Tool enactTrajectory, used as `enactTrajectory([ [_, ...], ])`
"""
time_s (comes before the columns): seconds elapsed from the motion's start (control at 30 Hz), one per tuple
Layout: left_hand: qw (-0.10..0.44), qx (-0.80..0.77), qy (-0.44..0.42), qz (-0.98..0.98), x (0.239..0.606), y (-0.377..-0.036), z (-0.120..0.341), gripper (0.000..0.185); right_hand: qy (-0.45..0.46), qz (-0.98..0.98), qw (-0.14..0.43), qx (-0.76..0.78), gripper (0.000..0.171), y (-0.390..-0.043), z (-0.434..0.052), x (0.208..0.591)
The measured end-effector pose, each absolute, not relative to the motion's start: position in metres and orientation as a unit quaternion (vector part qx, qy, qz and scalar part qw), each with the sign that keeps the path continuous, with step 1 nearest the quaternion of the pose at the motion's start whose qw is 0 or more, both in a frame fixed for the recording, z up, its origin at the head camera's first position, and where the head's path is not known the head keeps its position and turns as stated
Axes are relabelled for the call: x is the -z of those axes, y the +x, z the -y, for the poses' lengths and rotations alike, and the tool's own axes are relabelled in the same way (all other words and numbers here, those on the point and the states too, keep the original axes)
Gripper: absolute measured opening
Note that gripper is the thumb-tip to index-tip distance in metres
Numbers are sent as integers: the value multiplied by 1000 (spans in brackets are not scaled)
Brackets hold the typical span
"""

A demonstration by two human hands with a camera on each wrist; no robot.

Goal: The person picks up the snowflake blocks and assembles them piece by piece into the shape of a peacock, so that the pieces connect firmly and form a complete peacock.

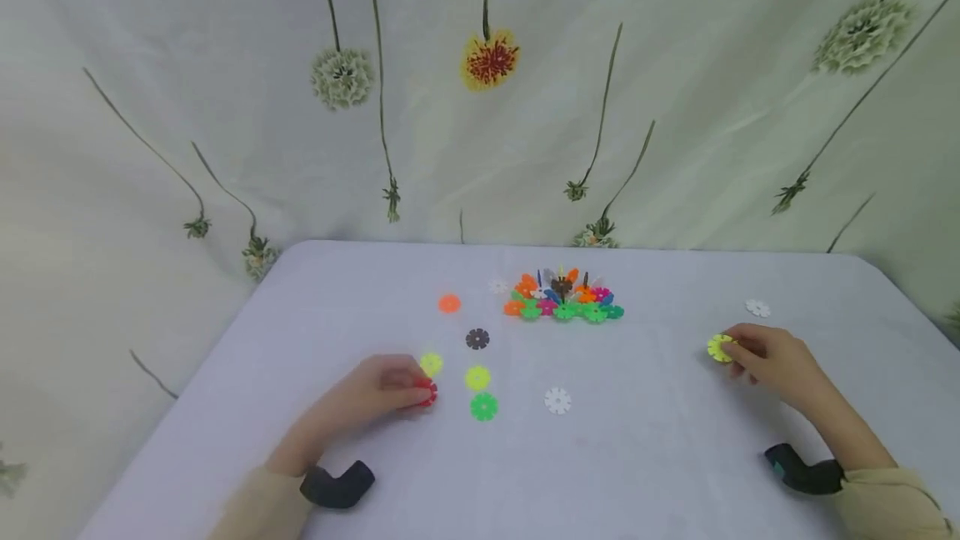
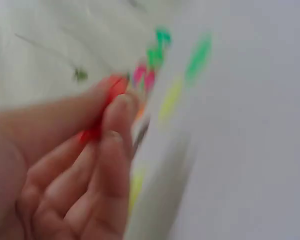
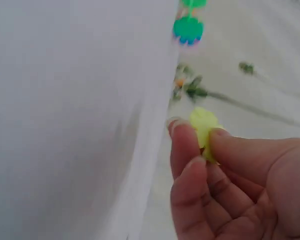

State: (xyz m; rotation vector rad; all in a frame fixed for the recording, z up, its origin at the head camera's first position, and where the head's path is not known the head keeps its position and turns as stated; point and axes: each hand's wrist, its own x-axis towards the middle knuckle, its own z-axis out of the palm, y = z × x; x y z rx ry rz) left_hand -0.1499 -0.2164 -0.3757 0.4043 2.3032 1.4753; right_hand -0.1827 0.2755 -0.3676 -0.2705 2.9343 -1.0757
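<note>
Nearest to me, a black device sits at each wrist, one on the left (image 1: 337, 486) and one on the right (image 1: 806, 471), both over the pale tabletop (image 1: 637, 465).

My left hand (image 1: 378, 390) pinches a red disc (image 2: 117, 86) between thumb and fingers. The left wrist view is blurred, so I cannot tell whether its rim touches the table. My right hand (image 1: 772, 361) pinches a yellow disc (image 1: 717, 348) by the edge, fingertips one side, thumb the other.

Assessment of grip: acceptable. In my judgement each pinch should stay light and near the rim, leaving the notches uncovered; squeezing across the face could tip or flick a thin disc.

Between the hands lie a green disc (image 1: 483, 407) and, apart to its right, a white disc (image 1: 557, 401). Just beyond the green one is a second yellow disc (image 1: 477, 377); a third yellow disc (image 1: 431, 363) lies just beside my left fingers, so that hand should lift clear before travelling sideways.

Farther: a dark disc (image 1: 477, 339), then a white notched disc (image 1: 757, 307) beyond my right hand, and an orange disc (image 1: 449, 303). Near the far edge stands a multicoloured cluster of joined discs (image 1: 562, 302); any approach there warrants slow, steady fingers. Behind hangs a flower-printed cloth (image 1: 450, 148).
</note>
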Motion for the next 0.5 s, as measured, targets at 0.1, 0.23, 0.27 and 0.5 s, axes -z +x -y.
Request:
enactTrajectory([
  [0.1,237,-663,69,-707,377,-144,186,31,-134,-888,20,439,16,-172,-237,359],
  [0.23,277,-745,4,-607,375,-131,137,39,-193,-818,65,537,11,-150,-188,354],
  [0.27,281,-757,-6,-590,375,-128,125,39,-206,-806,73,550,10,-143,-178,355],
  [0.5,274,-800,-35,-533,374,-106,78,36,-250,-786,49,563,8,-112,-135,364],
])
